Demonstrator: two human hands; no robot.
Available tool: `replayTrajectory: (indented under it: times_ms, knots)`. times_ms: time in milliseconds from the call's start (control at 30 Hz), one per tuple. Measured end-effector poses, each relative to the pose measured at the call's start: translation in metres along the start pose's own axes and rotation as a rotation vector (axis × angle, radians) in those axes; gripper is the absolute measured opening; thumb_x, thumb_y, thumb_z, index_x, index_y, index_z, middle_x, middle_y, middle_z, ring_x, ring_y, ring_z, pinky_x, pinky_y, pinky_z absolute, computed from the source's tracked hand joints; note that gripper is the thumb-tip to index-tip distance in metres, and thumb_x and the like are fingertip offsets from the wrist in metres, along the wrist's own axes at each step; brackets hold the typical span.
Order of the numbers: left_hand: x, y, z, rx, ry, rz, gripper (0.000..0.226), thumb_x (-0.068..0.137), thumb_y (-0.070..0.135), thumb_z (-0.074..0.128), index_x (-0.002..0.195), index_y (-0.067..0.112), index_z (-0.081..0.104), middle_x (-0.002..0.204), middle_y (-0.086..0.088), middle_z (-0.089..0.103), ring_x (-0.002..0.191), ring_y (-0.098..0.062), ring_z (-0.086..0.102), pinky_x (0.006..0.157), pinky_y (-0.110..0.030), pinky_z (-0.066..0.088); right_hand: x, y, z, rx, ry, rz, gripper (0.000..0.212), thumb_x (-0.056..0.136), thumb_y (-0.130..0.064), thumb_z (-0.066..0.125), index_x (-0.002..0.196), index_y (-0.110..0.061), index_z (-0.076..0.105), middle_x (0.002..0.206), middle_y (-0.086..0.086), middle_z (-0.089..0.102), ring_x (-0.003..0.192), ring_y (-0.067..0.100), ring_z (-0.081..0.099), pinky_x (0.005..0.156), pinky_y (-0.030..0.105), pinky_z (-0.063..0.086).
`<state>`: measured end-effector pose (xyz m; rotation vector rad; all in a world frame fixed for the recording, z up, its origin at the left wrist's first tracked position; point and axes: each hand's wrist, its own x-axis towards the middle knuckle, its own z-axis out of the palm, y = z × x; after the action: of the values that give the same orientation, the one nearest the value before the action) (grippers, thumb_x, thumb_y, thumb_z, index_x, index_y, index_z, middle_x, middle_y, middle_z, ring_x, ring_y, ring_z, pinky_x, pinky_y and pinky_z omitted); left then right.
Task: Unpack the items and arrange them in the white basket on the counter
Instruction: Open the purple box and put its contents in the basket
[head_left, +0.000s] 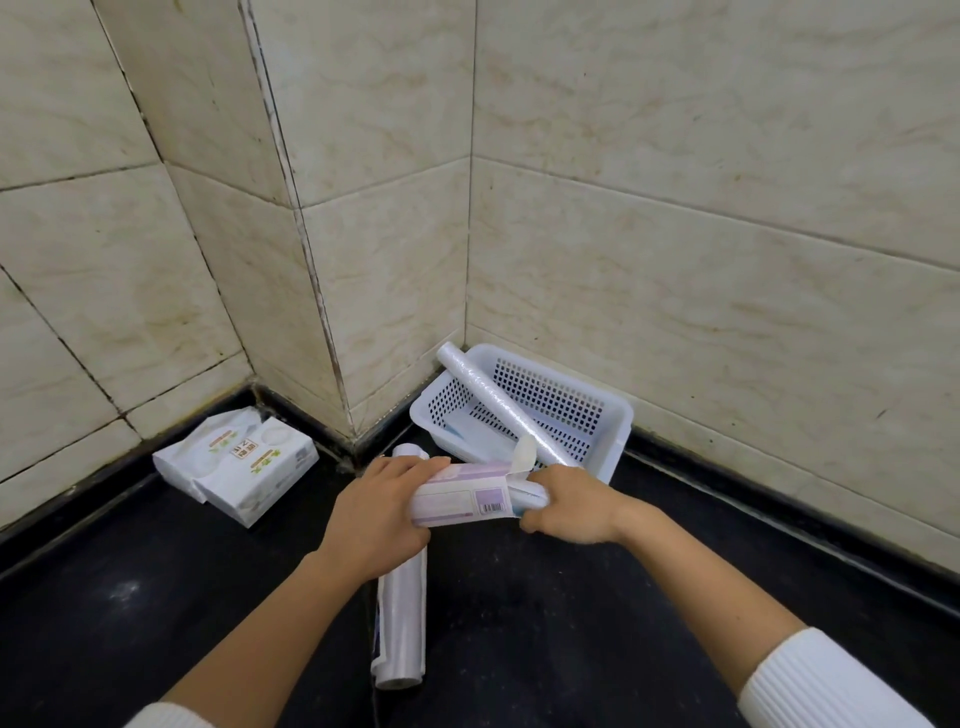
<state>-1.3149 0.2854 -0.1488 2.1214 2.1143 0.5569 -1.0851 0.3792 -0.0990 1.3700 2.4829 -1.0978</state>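
My left hand grips a long purple-and-white carton held level above the black counter. The carton's end flap stands open, and my right hand is closed around the roll sticking out of that end. The white perforated basket sits in the tiled corner just behind my hands. One long clear-film roll leans across it, its top end over the basket's left rim. Another plastic roll lies on the counter under my left wrist.
Wrapped white tissue packs lie on the counter at the left, against the wall. Tiled walls close in the corner behind the basket. The black counter stretches toward me between my forearms.
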Motion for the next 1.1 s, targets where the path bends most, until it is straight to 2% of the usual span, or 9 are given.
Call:
replayTrajectory:
  times_ms: [167, 333, 400, 533, 700, 833, 900, 1033, 1100]
  knots:
    - [-0.003, 0.003, 0.014, -0.067, -0.06, -0.018, 0.078, 0.065, 0.033, 0.065, 0.138, 0.044, 0.041, 0.13, 0.02, 0.053, 0.118, -0.008, 0.047, 0.08, -0.023, 0.045, -0.008, 0.012, -0.004, 0.008, -0.121, 0.004, 0.01, 0.083, -0.019, 0.057, 0.092, -0.019, 0.052, 0.086, 0.006, 0.065, 0.068, 0.015, 0.059, 0.064, 0.031, 0.049]
    - [0.001, 0.001, 0.025, -0.091, -0.086, -0.059, 0.081, 0.067, 0.033, 0.067, 0.142, 0.041, 0.036, 0.134, 0.017, 0.049, 0.12, -0.01, 0.045, 0.087, -0.028, 0.047, -0.015, 0.024, -0.028, 0.06, -0.165, 0.034, 0.022, 0.087, -0.007, 0.054, 0.108, -0.006, 0.052, 0.101, 0.023, 0.069, 0.087, 0.035, 0.072, 0.077, 0.049, 0.06]
    - [0.003, -0.007, 0.026, -0.08, -0.086, -0.1, 0.084, 0.067, 0.031, 0.069, 0.144, 0.038, 0.035, 0.136, 0.012, 0.049, 0.12, -0.014, 0.045, 0.087, -0.031, 0.048, -0.02, 0.035, -0.041, 0.157, -0.127, 0.064, 0.025, 0.088, -0.002, 0.051, 0.112, -0.008, 0.051, 0.101, 0.021, 0.067, 0.085, 0.032, 0.073, 0.068, 0.041, 0.061]
    - [0.007, -0.012, 0.027, -0.038, -0.094, -0.089, 0.085, 0.07, 0.03, 0.069, 0.147, 0.036, 0.032, 0.138, 0.009, 0.047, 0.123, -0.017, 0.043, 0.09, -0.032, 0.047, -0.028, 0.056, -0.07, 0.225, 0.117, 0.085, 0.026, 0.087, -0.006, 0.053, 0.109, -0.019, 0.054, 0.078, 0.003, 0.068, 0.057, 0.009, 0.069, 0.042, 0.021, 0.045]
    - [-0.003, 0.024, 0.058, 0.036, -0.324, 0.177, 0.089, 0.077, 0.04, 0.067, 0.15, 0.036, 0.017, 0.144, 0.004, 0.035, 0.133, -0.018, 0.033, 0.103, -0.037, 0.04, -0.007, 0.067, -0.071, 0.295, 0.286, 0.105, 0.014, 0.084, -0.006, 0.056, 0.095, -0.015, 0.057, 0.076, 0.008, 0.062, 0.045, 0.005, 0.06, 0.036, 0.016, 0.041]
    - [-0.008, 0.048, 0.086, 0.122, -0.455, 0.249, 0.086, 0.084, 0.037, 0.064, 0.151, 0.034, 0.01, 0.148, -0.002, 0.029, 0.136, -0.024, 0.026, 0.104, -0.041, 0.033, 0.029, 0.064, -0.049, 0.257, 0.244, 0.132, 0.016, 0.086, -0.011, 0.053, 0.098, -0.022, 0.057, 0.08, -0.001, 0.059, 0.06, 0.009, 0.057, 0.036, 0.011, 0.039]
    - [-0.011, 0.054, 0.096, 0.14, -0.493, 0.282, 0.079, 0.089, 0.033, 0.06, 0.152, 0.032, 0.012, 0.148, -0.006, 0.029, 0.135, -0.028, 0.026, 0.105, -0.043, 0.032, 0.048, 0.064, -0.04, 0.256, 0.235, 0.14, 0.017, 0.088, -0.013, 0.052, 0.102, -0.02, 0.057, 0.081, -0.003, 0.057, 0.065, 0.009, 0.054, 0.04, 0.009, 0.041]
    - [-0.017, 0.054, 0.112, -0.012, -0.555, 0.319, 0.066, 0.094, 0.031, 0.053, 0.15, 0.032, 0.019, 0.148, -0.006, 0.03, 0.137, -0.025, 0.024, 0.108, -0.041, 0.033, 0.083, 0.067, -0.025, 0.249, 0.166, 0.192, 0.026, 0.089, -0.016, 0.052, 0.114, -0.008, 0.056, 0.095, 0.009, 0.059, 0.082, 0.022, 0.056, 0.074, 0.036, 0.049]
    - [-0.013, 0.053, 0.114, -0.168, -0.585, 0.297, 0.062, 0.094, 0.042, 0.049, 0.15, 0.035, 0.022, 0.15, -0.002, 0.029, 0.139, -0.018, 0.021, 0.111, -0.038, 0.033, 0.096, 0.069, -0.021, 0.248, 0.148, 0.226, 0.025, 0.089, -0.019, 0.054, 0.111, -0.009, 0.059, 0.094, 0.008, 0.061, 0.079, 0.02, 0.057, 0.07, 0.033, 0.047]
